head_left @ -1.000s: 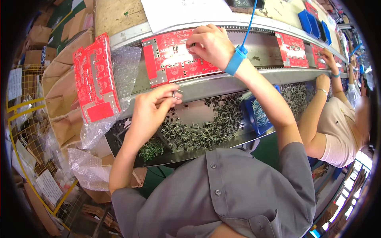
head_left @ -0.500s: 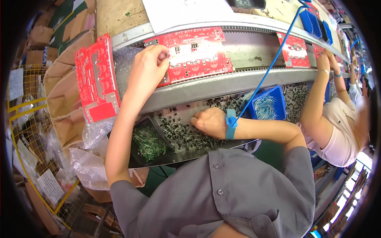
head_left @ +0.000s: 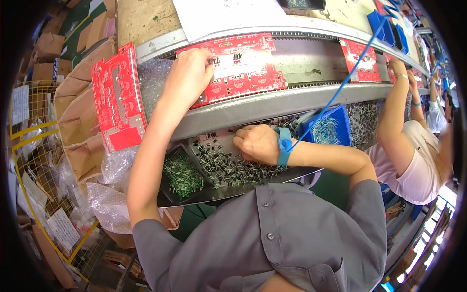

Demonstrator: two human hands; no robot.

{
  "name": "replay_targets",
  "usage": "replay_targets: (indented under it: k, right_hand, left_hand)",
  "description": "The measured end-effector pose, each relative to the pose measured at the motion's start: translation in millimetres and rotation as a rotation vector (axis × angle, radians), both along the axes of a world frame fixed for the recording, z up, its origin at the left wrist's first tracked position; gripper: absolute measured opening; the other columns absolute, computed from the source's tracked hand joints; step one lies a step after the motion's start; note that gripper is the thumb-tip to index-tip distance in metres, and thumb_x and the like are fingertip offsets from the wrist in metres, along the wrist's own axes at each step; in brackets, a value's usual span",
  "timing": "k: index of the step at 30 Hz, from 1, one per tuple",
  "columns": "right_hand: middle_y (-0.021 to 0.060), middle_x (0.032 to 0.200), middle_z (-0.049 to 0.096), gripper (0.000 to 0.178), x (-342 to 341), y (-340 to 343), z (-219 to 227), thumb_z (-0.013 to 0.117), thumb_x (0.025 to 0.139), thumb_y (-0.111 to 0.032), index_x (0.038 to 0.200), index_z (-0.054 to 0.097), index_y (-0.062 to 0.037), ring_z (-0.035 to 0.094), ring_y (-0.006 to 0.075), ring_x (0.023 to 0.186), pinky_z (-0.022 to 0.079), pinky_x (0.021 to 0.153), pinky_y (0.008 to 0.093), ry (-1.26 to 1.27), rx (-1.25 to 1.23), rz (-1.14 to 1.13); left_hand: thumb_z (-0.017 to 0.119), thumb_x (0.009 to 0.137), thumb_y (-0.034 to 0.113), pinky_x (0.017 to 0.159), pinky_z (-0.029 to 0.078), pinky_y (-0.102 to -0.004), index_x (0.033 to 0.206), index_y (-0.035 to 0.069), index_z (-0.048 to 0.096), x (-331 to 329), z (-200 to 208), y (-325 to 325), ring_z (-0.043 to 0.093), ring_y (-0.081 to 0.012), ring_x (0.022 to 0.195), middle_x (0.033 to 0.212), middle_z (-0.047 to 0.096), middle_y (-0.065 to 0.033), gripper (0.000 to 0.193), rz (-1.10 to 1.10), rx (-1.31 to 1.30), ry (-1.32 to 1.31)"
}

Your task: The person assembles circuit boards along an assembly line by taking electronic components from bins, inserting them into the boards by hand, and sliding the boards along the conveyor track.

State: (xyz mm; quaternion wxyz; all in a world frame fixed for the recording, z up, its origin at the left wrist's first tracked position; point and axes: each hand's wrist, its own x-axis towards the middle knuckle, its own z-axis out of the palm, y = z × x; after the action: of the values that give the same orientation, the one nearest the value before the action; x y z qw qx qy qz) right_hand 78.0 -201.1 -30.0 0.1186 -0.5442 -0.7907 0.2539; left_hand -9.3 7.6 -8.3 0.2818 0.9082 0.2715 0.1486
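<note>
A red circuit board (head_left: 248, 65) lies on the rail track, with a few small black parts standing on its pale middle. My left hand (head_left: 190, 75) is over the board's left end, thumb and fingertips pinched together by one of these parts; anything between them is too small to make out. Below the rail, my right hand (head_left: 260, 143) rests at a heap of small black components with wire legs (head_left: 228, 168). Its fingers are curled, and their tips and whatever they grip are hidden. A blue wrist strap (head_left: 284, 146) with a blue cord circles my right wrist.
Another red board (head_left: 119, 97) leans at the left by bubble wrap. A black tray of green-bodied leaded parts (head_left: 181, 175) and a blue bin (head_left: 344, 124) flank the heap. The coiled cord (head_left: 340, 90) crosses the rail. At right, a co-worker's arms (head_left: 394, 109) reach to other boards.
My left hand has shifted slightly up and right along the board, closer to the black parts. My right hand has moved a little within the heap, its wrist turning.
</note>
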Motion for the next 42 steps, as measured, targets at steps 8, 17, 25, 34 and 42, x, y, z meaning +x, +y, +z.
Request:
replay_targets:
  k: [8,17,25,34,42]
  right_hand:
    - [0.0143,0.075,0.057,0.016,2.1,-1.5,6.0,0.063,0.070,-0.009,0.080,0.053,-0.0009,0.060,0.0335,0.075,0.049,0.067,0.0420,0.162,-0.088,-0.025]
    - [0.0123,0.080,0.064,0.021,51.7,13.4,58.7,0.060,0.074,0.001,0.094,0.064,0.0010,0.062,0.0197,0.066,0.051,0.062,0.0301,0.472,-0.184,-0.281]
    - [0.0087,0.082,0.066,0.025,76.3,65.6,50.4,0.062,0.079,-0.001,0.104,0.067,-0.0014,0.061,0.0123,0.073,0.051,0.068,0.0283,0.442,0.076,-0.474]
    - [0.0031,0.093,0.059,0.018,78.0,102.6,22.9,0.068,0.074,-0.018,0.091,0.067,-0.0103,0.054,0.0217,0.095,0.039,0.084,0.0347,-0.165,0.465,-0.390]
    - [0.0016,0.094,0.059,0.015,79.7,109.0,27.4,0.067,0.075,-0.016,0.089,0.066,-0.0111,0.054,0.0214,0.093,0.039,0.082,0.0360,-0.256,0.383,-0.354]
  left_hand:
    - [0.062,0.077,0.003,0.072,0.051,-0.0386,0.090,-0.003,0.064,-6.8,-1.5,-3.3,0.065,-0.0330,0.079,0.082,0.065,-0.0197,0.014,-0.010,0.158,-0.062]
    - [0.062,0.078,0.006,0.065,0.050,-0.0426,0.077,-0.001,0.060,-76.0,30.1,-95.5,0.062,-0.0363,0.072,0.074,0.063,-0.0179,0.008,-0.194,-0.090,0.317]
    - [0.059,0.068,0.001,0.059,0.052,-0.0380,0.073,0.002,0.059,-79.3,-0.8,-122.8,0.065,-0.0301,0.068,0.072,0.062,-0.0151,0.005,-0.213,0.040,0.501]
    - [0.062,0.070,0.004,0.061,0.050,-0.0386,0.075,0.002,0.056,-80.4,-2.9,-122.2,0.062,-0.0283,0.070,0.073,0.058,-0.0130,0.008,-0.288,0.116,0.360]
    - [0.059,0.076,0.000,0.066,0.050,-0.0396,0.094,0.001,0.062,-85.4,-0.3,-123.5,0.061,-0.0313,0.073,0.076,0.056,-0.0129,0.018,-0.265,-0.034,0.134]
